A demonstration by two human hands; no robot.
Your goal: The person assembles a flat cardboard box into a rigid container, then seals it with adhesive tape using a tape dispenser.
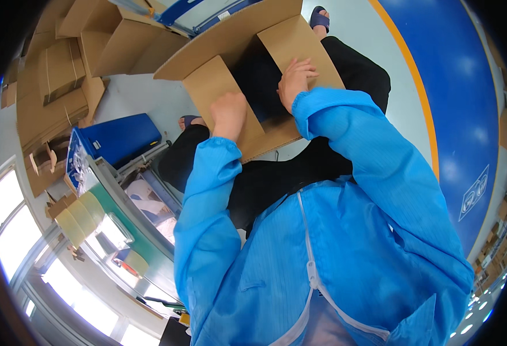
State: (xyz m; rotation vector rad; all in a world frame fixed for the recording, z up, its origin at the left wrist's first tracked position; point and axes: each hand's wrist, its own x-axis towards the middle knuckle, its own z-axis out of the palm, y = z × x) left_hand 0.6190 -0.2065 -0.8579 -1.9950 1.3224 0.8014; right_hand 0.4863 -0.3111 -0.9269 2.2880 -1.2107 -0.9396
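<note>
Pressing on two inturned flaps, carton top only partly covered

Head view. Carton (273, 141) sits between the person's legs (175, 161), directly under both hands. Left hand (229, 112) rests on the left side flap (212, 79), fingers curled; whether it grips or only leans, cannot tell. Right hand (297, 81) lies on the right side flap (291, 43), fingers spread, clamped on nothing. Hands well apart, dark gap between them.

Progress, as judged: both side flaps turned inward, that part looks done or nearly so. Long far flap (230, 37), just beyond the hands, sticks outward, not laid over. Bodyward of the hands, a brown strip shows at the near edge; flap or wall, cannot tell. Contents, if any, lost in the dark. No tape seen on the carton. Early to middle stage, by my reckoning.

Around: stacked cardboard (63, 69) well left of and beyond the left hand. Blue bin (124, 138) also left of it, nearer. Tape rolls (80, 218) on a green-topped bench (112, 196), left and bodyward, well apart from both hands, untouched. Blue floor area (461, 115) right of the right hand.
</note>
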